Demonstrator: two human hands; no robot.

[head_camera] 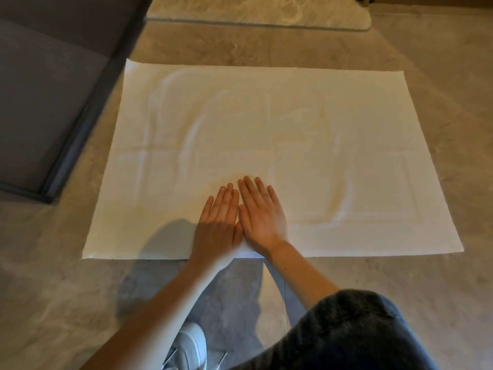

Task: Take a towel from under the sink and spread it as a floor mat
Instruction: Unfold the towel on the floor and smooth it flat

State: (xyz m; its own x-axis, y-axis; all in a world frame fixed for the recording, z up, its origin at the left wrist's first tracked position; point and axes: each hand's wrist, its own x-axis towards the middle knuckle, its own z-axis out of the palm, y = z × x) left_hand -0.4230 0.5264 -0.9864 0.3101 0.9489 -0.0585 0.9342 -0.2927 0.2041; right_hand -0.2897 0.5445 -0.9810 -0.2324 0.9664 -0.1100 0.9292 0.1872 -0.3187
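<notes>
Towel [293, 124]: one, white, flat on the floor [426, 289]. Two hands, left hand [217, 225] and right hand [262, 217], press its near edge, fingers [250, 190] straight, grasping nothing. One shoe [189, 345] nearby.

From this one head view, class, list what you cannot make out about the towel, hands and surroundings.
Head view:
Towel under the left hand and right hand: covered by the palms.
Patterned mat beyond: cut off by the top edge.
White shoe: cut off by the bottom edge.
Grey furniture: cut off at left; kind unclear.
</notes>
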